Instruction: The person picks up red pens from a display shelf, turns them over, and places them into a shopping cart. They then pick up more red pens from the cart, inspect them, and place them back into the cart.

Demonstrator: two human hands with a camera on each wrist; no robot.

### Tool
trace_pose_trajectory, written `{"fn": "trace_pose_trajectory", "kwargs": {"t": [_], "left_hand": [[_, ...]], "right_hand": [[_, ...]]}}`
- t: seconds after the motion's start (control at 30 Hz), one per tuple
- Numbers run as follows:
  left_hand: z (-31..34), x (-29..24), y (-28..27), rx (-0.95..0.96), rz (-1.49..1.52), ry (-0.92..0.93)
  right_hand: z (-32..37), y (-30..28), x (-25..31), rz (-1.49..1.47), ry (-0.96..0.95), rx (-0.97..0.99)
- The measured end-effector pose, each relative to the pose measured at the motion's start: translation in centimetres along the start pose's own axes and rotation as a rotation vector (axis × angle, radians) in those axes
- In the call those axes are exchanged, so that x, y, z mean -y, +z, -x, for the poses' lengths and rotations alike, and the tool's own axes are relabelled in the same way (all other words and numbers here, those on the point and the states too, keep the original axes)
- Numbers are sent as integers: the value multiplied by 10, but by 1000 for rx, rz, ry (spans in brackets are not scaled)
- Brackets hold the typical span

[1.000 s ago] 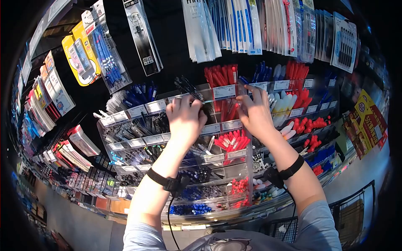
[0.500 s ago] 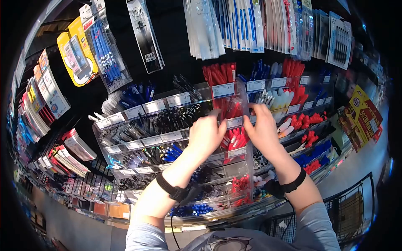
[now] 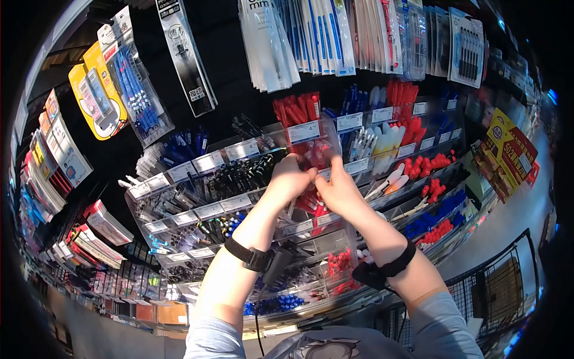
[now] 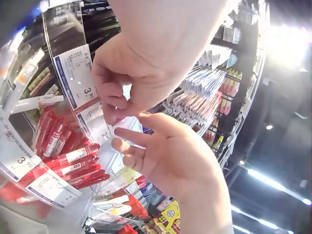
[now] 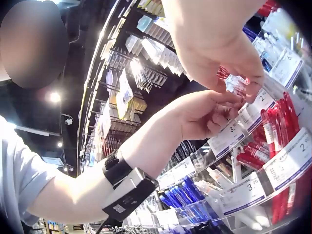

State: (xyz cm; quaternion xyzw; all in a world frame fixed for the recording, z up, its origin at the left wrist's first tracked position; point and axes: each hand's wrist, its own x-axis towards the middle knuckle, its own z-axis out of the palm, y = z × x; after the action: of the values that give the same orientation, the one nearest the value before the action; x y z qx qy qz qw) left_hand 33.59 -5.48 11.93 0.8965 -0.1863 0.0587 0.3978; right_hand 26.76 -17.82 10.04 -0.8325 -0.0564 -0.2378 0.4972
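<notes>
With their bent fingertips close together, the left hand (image 3: 291, 179) and right hand (image 3: 341, 190) seem busy with delicate fingerwork, any grip impossible to tell, beside red pens (image 4: 75, 168) in the rack (image 3: 327, 244) just below, the next move probably calling for light, steady fingers.

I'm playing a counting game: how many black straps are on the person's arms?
2: one strap around the left forearm, another strap around the right forearm. Sleeves could hide more.
</notes>
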Motion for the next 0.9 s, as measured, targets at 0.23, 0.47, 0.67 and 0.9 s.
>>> {"fn": "trace_pose_trajectory", "kwargs": {"t": [0.23,0.47,0.67,0.9], "left_hand": [[2,-8,-11,181,216,-109],[7,-2,-13,50,-60,9],[10,-3,-29,105,-121,132],[14,-15,-35,256,124,-70]], "right_hand": [[-18,14,-15,-478,143,30],[-29,3,-19,-152,-43,61],[-22,2,11,149,-12,51],[-30,18,4,345,-64,-132]]}}
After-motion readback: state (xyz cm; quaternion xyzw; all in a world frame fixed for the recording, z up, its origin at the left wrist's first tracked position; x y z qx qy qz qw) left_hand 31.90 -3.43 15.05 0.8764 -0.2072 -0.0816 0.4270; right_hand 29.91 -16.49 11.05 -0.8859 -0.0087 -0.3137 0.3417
